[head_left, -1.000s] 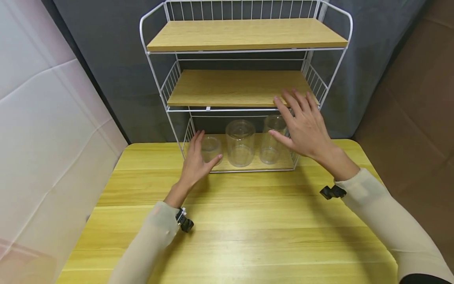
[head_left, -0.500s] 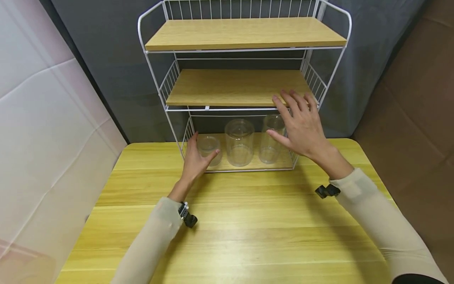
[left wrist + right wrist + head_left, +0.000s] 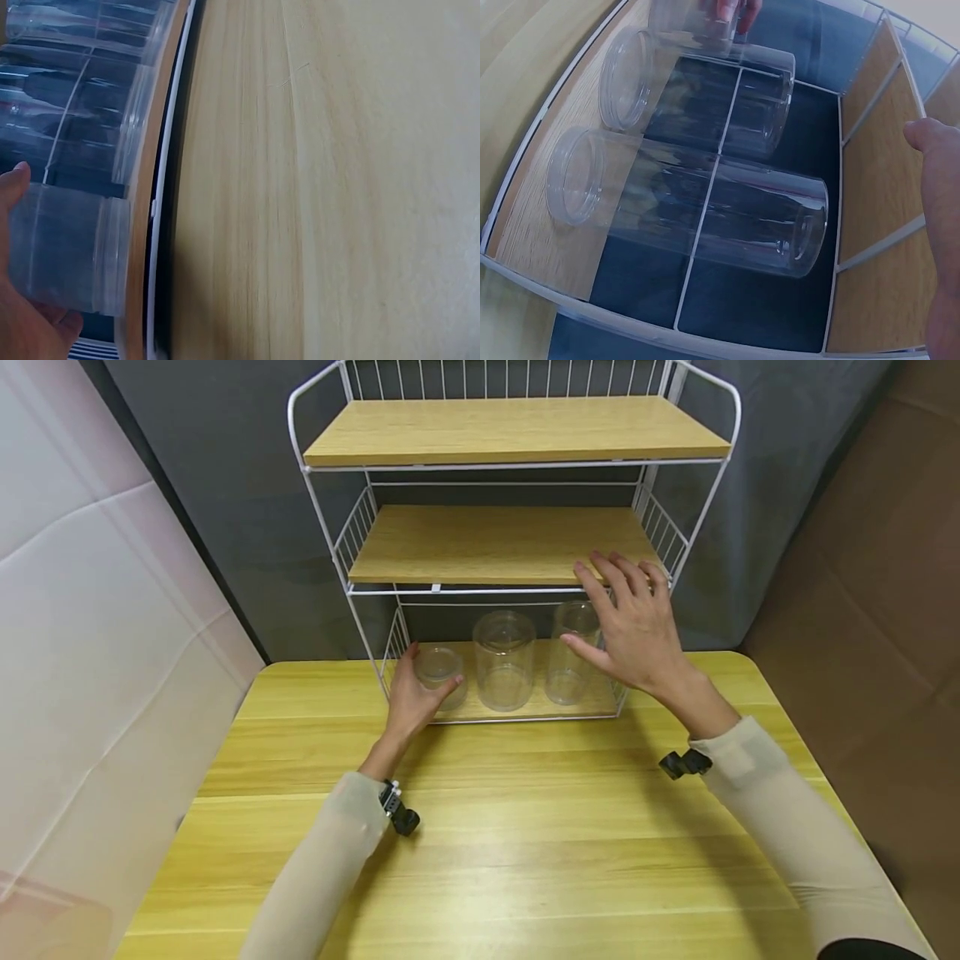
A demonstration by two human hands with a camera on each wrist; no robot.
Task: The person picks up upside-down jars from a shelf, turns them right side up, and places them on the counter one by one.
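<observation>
A short clear jar (image 3: 439, 681) stands at the left end of the rack's bottom shelf. My left hand (image 3: 414, 695) holds it, thumb on one side and fingers on the other; in the left wrist view, the same jar (image 3: 67, 247) sits between thumb and fingers, its wider ringed end on the shelf. A wider, taller clear jar (image 3: 504, 662) is in the middle, and a tall narrow clear jar (image 3: 567, 664) stands to its right. My right hand (image 3: 632, 625), fingers spread, rests at the right front edge of the middle shelf (image 3: 495, 545); whether it presses there I cannot tell.
The white wire rack (image 3: 322, 518) with wooden boards stands at the back of the wooden table (image 3: 517, 843). Its top shelf (image 3: 517, 428) overhangs the others. A white sheet (image 3: 112, 635) is on the left, a brown panel (image 3: 862, 577) on the right.
My left hand has closed in around the short jar, thumb and fingers now at its sides. The right hand has stayed at the middle shelf's edge. The head view has shifted slightly.
</observation>
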